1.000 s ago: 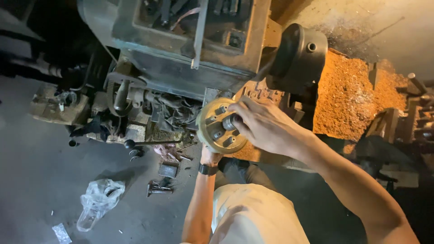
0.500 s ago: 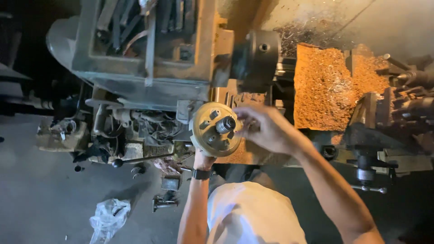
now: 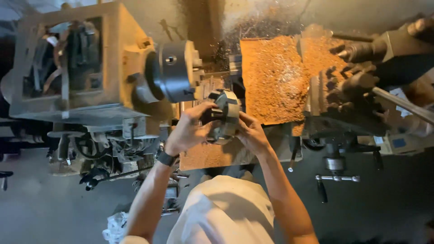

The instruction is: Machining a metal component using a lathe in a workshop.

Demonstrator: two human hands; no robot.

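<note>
Now both hands, left hand, right hand, fingers clasping round metal part beside lathe chuck.

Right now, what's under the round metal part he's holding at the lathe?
Under the round metal part, held by the left hand and right hand, the lathe bed shows, dusted with orange-brown chips. The hands and part cover whatever lies directly beneath.

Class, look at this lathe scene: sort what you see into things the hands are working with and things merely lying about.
In hand:
- round metal part, gripped by left hand and right hand
- lathe chuck, just beside the part

Lying about:
- orange swarf pile
- crumpled plastic bag on the floor
- crank handle
</note>
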